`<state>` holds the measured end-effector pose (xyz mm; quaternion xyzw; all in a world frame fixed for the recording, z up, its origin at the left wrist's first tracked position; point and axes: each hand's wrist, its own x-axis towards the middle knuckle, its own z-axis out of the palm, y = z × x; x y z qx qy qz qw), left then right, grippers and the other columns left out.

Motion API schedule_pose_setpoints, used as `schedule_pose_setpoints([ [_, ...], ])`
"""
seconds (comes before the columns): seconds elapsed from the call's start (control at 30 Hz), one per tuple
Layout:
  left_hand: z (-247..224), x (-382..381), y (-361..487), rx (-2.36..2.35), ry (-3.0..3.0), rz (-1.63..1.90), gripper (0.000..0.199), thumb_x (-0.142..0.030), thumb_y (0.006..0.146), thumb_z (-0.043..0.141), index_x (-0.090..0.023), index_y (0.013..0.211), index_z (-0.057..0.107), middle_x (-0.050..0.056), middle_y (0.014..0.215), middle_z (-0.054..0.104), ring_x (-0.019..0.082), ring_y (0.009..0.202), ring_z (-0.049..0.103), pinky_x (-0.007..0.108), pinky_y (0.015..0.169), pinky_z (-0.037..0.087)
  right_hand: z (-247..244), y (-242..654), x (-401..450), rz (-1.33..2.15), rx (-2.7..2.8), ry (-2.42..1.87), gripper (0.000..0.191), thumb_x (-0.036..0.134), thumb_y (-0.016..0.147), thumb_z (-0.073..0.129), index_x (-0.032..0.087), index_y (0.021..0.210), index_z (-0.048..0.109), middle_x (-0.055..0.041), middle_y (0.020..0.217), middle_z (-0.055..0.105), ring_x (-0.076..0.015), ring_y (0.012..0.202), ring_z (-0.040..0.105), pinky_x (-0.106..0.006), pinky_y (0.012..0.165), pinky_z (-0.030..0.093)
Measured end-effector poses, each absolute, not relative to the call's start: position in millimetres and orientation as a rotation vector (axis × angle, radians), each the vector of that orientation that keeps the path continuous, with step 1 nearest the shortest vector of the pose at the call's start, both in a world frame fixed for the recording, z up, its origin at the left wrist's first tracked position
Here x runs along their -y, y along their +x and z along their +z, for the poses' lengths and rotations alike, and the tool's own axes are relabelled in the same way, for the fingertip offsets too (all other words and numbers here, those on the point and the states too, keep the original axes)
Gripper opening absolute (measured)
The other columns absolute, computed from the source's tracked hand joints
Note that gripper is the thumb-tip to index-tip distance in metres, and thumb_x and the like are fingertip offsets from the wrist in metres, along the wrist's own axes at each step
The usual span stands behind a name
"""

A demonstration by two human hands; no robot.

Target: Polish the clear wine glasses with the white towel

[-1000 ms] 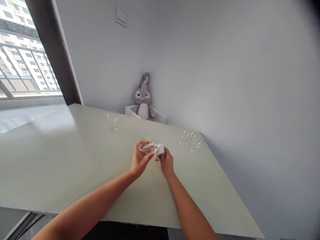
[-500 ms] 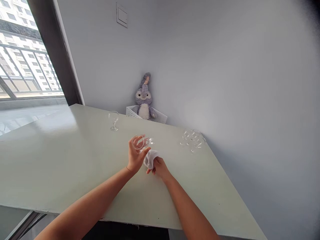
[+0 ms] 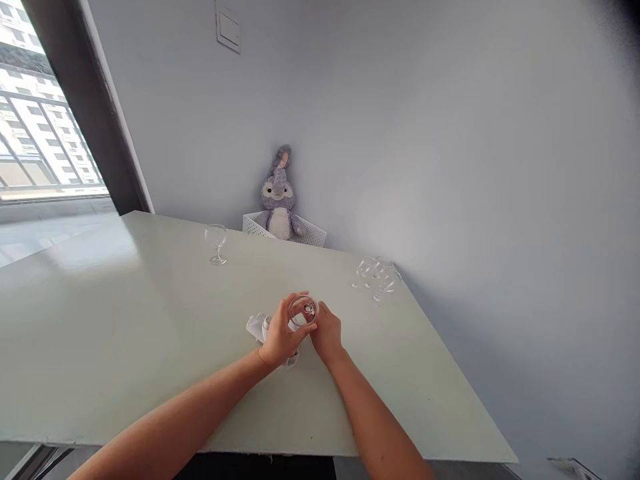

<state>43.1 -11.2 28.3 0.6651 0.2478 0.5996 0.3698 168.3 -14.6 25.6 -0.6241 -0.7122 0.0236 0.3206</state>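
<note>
My left hand [image 3: 285, 333] is closed around the bowl of a clear wine glass [image 3: 303, 311], which is tilted so its round rim faces me. Close against it on the right, my right hand [image 3: 327, 333] has its fingers curled at the stem end of the same glass; the fingertips are mostly hidden behind the glass and the left hand. A white cloth [image 3: 258, 327] lies crumpled on the table under and beside my left hand, which covers part of it.
One wine glass [image 3: 217, 245] stands upright at the back left of the pale table [image 3: 165, 347]. Several more glasses [image 3: 377, 275] are grouped near the right edge by the wall. Behind the table, a plush toy [image 3: 279, 207] sits in a white perforated basket [image 3: 315, 235].
My right hand has let go of the cloth and moved to the glass's stem end. My left hand has brought the glass right and nearer. The cloth now lies on the table; the view has shifted slightly.
</note>
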Motion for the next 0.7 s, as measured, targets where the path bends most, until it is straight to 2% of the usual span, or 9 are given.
schedule_pose_setpoints([
  [0.13, 26, 2, 37, -0.985, 1.956, 1.376, 0.063, -0.023, 0.070, 0.065, -0.029, 0.125, 0.035, 0.009, 0.132, 0.040, 0.026, 0.120, 0.041, 0.046, 0.094, 0.039, 20, 194, -2, 0.134, 1.671, -1.787, 0.027, 0.032, 0.087, 0.036, 0.022, 0.099, 0.059, -0.0031, 0.089, 0.063, -0.0159, 0.076, 0.058, -0.024, 0.064, 0.037],
  [0.23, 18, -8, 31, -1.227, 2.061, 1.211, 0.047, -0.024, 0.071, 0.060, -0.028, 0.116, 0.046, 0.007, 0.128, 0.043, 0.027, 0.115, 0.044, 0.047, 0.092, 0.038, 19, 229, -17, 0.184, 1.402, -1.941, 0.031, 0.034, 0.086, 0.037, 0.019, 0.102, 0.058, -0.0061, 0.091, 0.066, -0.0187, 0.084, 0.059, -0.026, 0.071, 0.039],
  [0.4, 8, -14, 30, -1.322, 2.107, 1.102, 0.029, -0.027, 0.076, 0.052, -0.029, 0.105, 0.051, 0.005, 0.122, 0.047, 0.025, 0.107, 0.050, 0.043, 0.085, 0.042, 21, 277, -32, 0.205, 1.219, -2.063, 0.027, 0.030, 0.081, 0.041, 0.018, 0.092, 0.062, -0.0067, 0.081, 0.067, -0.0192, 0.077, 0.061, -0.025, 0.064, 0.040],
  [0.53, 10, -13, 31, -1.319, 2.123, 1.082, 0.025, -0.027, 0.077, 0.051, -0.028, 0.102, 0.053, 0.005, 0.119, 0.049, 0.025, 0.105, 0.051, 0.042, 0.083, 0.042, 20, 293, -41, 0.230, 1.150, -2.136, 0.023, 0.028, 0.078, 0.043, 0.018, 0.081, 0.064, -0.0059, 0.070, 0.065, -0.0190, 0.068, 0.060, -0.025, 0.058, 0.038],
  [0.7, 12, -13, 30, -1.304, 2.128, 1.090, 0.022, -0.026, 0.077, 0.050, -0.027, 0.099, 0.053, 0.005, 0.116, 0.050, 0.024, 0.102, 0.052, 0.042, 0.084, 0.042, 17, 300, -53, 0.247, 1.079, -2.180, 0.022, 0.028, 0.077, 0.044, 0.017, 0.076, 0.063, -0.0071, 0.069, 0.064, -0.0190, 0.065, 0.060, -0.025, 0.056, 0.038],
])
